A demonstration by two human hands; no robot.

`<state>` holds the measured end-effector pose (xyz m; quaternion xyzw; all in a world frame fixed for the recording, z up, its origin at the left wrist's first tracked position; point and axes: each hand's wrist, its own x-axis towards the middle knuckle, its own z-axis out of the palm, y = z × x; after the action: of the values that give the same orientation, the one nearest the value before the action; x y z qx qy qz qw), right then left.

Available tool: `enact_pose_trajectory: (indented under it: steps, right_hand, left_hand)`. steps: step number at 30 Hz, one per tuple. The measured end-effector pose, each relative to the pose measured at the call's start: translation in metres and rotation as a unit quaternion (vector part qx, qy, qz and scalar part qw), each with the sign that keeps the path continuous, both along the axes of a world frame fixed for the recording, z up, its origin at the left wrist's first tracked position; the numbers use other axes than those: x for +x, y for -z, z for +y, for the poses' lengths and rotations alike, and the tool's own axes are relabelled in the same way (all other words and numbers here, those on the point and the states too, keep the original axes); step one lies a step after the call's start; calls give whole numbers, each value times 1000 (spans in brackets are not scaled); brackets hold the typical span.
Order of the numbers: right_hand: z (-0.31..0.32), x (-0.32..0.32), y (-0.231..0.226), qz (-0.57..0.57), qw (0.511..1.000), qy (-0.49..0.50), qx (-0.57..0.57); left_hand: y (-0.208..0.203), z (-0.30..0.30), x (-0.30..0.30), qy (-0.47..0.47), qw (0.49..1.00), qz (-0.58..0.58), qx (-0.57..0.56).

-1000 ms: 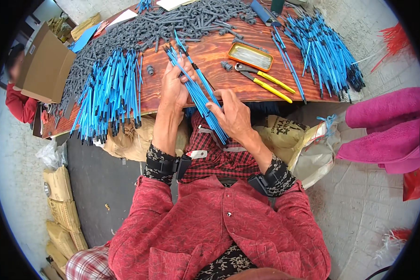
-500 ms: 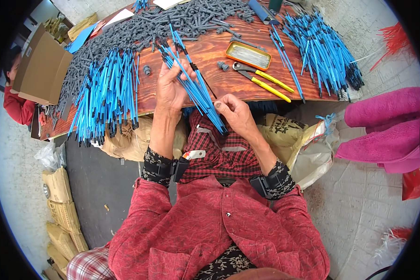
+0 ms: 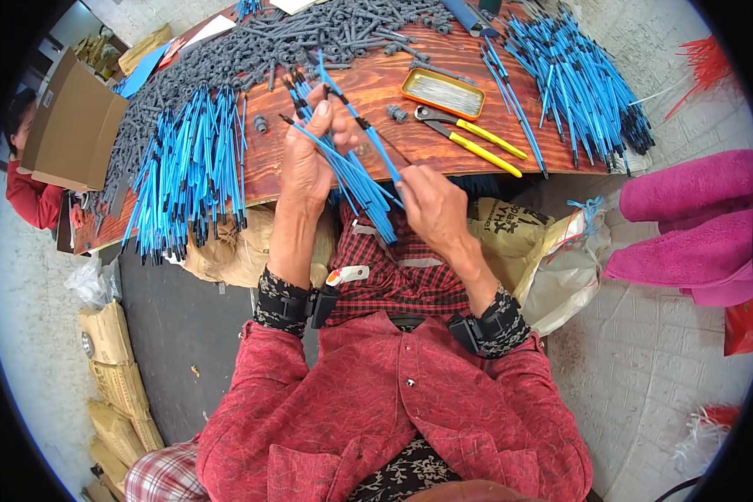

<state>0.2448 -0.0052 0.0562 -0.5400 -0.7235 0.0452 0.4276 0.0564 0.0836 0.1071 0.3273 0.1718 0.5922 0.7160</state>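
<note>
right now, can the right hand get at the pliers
Probably yes: the pliers lie on the table just beyond the right hand, with nothing visible between. It seems to grip a blue rod, though, so it would likely need to let go first.

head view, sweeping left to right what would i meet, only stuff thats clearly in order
Cardboard box → left pile of blue rods → held blue rods → right hand → right pile of blue rods → red strands

Red jkt [image 3: 376, 393] w/ blk floral cuffs [image 3: 271, 290]
</note>
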Motion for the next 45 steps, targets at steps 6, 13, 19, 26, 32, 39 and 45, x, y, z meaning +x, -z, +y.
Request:
enact_pose_trajectory:
  steps: [6,13,19,26,32,39,45]
  right_hand:
    - [5,24,-2,-68,995,65,37]
    - [7,52,-3,-62,991,105,55]
    - [13,69,-12,-30,989,114,91]
    - [-7,43,6,-77,992,97,38]
    - [-16,29,6,-70,992,92,57]
    - [-14,22,14,-39,990,91,100]
    - [-18,27,3,-63,990,100,75]
  left_hand:
    - [-3,-3,-2,-6,989,146,-5]
    - [-6,-3,-2,122,990,67,-4]
    - [10,4,-1,106,993,57,-14]
    - [3,0,10,49,989,137,-14]
    - [21,8,12,-3,993,117,-25]
    - [16,1,8,-31,990,138,-11]
    - [23,4,18,-47,995,88,-25]
